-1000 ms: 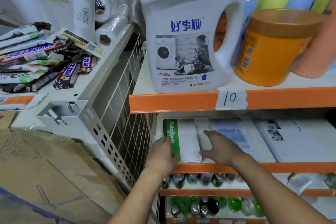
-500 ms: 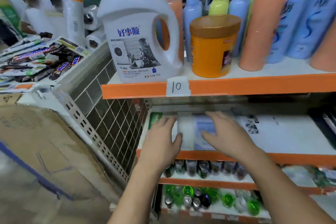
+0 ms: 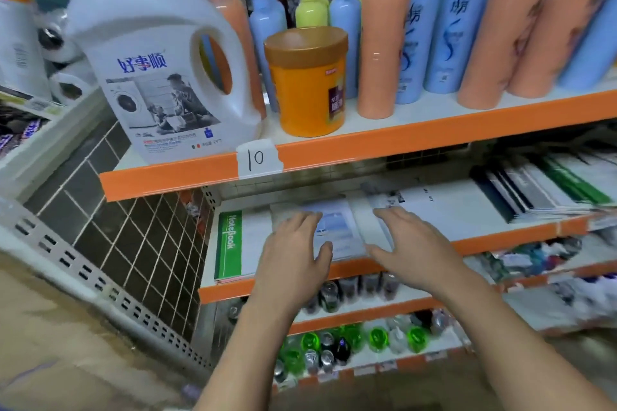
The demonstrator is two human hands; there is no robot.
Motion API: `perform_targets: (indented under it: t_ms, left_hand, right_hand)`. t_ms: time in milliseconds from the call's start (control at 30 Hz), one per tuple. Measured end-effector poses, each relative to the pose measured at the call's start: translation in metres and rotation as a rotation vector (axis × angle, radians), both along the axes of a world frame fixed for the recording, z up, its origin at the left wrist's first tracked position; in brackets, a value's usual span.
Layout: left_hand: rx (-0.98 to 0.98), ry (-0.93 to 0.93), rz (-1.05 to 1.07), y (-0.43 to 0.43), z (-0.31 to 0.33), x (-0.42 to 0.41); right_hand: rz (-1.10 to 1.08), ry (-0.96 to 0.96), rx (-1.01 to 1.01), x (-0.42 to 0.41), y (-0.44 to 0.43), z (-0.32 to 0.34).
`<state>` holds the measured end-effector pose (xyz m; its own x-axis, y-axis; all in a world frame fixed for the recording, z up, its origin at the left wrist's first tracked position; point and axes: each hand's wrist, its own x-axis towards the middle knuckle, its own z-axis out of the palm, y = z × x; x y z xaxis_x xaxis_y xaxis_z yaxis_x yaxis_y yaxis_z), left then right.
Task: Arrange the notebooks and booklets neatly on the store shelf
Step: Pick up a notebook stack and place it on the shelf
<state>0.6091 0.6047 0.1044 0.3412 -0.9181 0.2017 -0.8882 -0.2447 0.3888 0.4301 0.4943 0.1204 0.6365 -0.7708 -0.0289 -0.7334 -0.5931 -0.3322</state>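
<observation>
The shelf [image 3: 500, 238] carried the green notebook [image 3: 228, 247] at its left end. Just right of the notebook lay a pale blue booklet [image 3: 337, 227], long axis front-to-back, straight ahead of both hands. The left hand [image 3: 293, 257], nearer the notebook, and the right hand [image 3: 414, 243] flanked it with fingers straight, gripping nothing. Blur hid whether they touched it.

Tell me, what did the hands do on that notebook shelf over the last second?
Both hands shifted right along the shelf. The left hand came off the green Notebook, now uncovered, and lies flat on the blue-covered booklet. The right hand moved to that booklet's right side. Nothing was gripped. The Notebook and the booklet pile further right stayed put.
</observation>
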Motion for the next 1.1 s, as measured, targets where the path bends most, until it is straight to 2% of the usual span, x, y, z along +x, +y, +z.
perform_targets:
  t_ms: [300, 467, 833, 1100]
  left_hand:
    - [-0.024, 0.071, -0.248, -0.056, -0.013, -0.071]
    - [-0.039, 0.023, -0.36, -0.099, -0.006, -0.139]
    - [0.061, -0.021, -0.422, -0.241, -0.005, -0.33]
    - [0.102, 0.001, -0.393, -0.294, -0.007, -0.393]
  right_hand:
    - [-0.22, 0.053, -0.023, -0.099, -0.022, -0.004]
    - [-0.318, 0.014, 0.002, -0.168, -0.053, -0.003]
    - [-0.399, -0.072, 0.071, -0.358, -0.172, -0.01]
    - [-0.355, -0.076, 0.103, -0.416, -0.229, -0.014]
